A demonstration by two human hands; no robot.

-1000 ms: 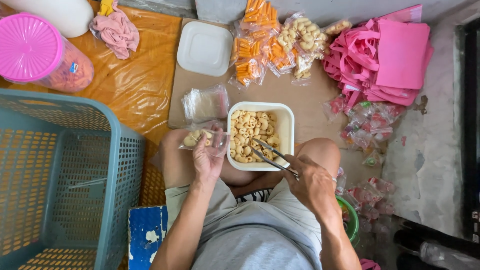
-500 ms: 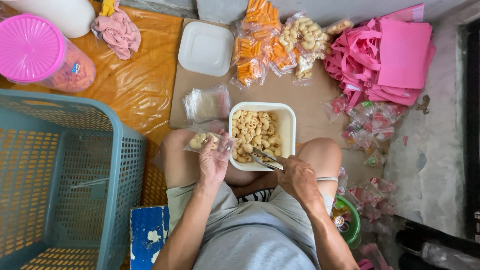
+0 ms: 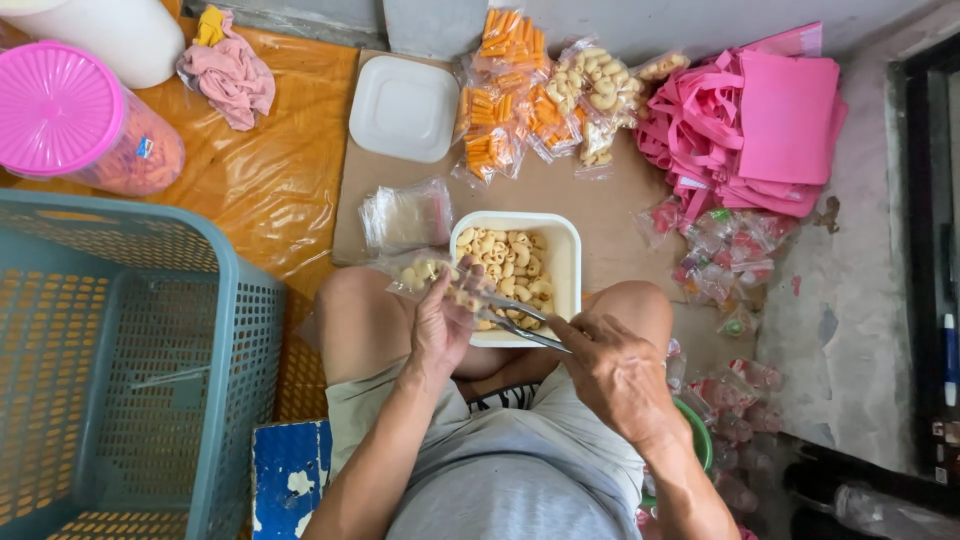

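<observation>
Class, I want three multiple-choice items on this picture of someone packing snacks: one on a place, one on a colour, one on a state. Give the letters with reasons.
1. Where is the white tub of snacks?
A. inside the basket
B. on the cardboard between the person's knees
C. on the pink bags

2. What colour is the lid of the round jar at top left?
A. pink
B. green
C. black

3. What is the right hand doing?
A. resting empty
B. gripping metal tongs
C. holding a cloth

Answers:
1 B: the tub sits in front of the lap, a knee on either side.
2 A: the ribbed lid is bright pink.
3 B: the fingers close on the tongs, whose tips reach toward the small clear bag held in the left hand.
</observation>
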